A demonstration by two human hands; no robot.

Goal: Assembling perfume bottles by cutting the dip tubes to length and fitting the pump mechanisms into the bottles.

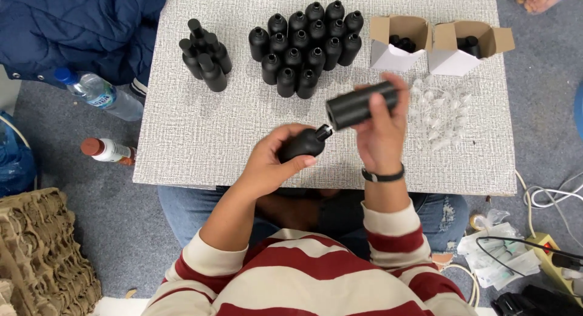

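My left hand (271,159) grips a small matte black bottle (303,144) lying on its side, neck pointing up and right. My right hand (381,129) holds a black cylindrical cap (361,105) just above the neck, its open end facing the bottle. Both are over the middle of a grey textured table (200,140). Behind them stands a large cluster of several uncapped black bottles (306,46). A smaller group of black bottles with caps (205,56) stands to the left. A heap of clear plastic inserts (438,111) lies right of my right hand.
Two open white cardboard boxes (398,41) (467,46) with black parts sit at the table's back right. Plastic water bottles (100,94) (108,151) lie on the floor at left, by a blue jacket (79,24). A power strip and cables (549,249) lie at right.
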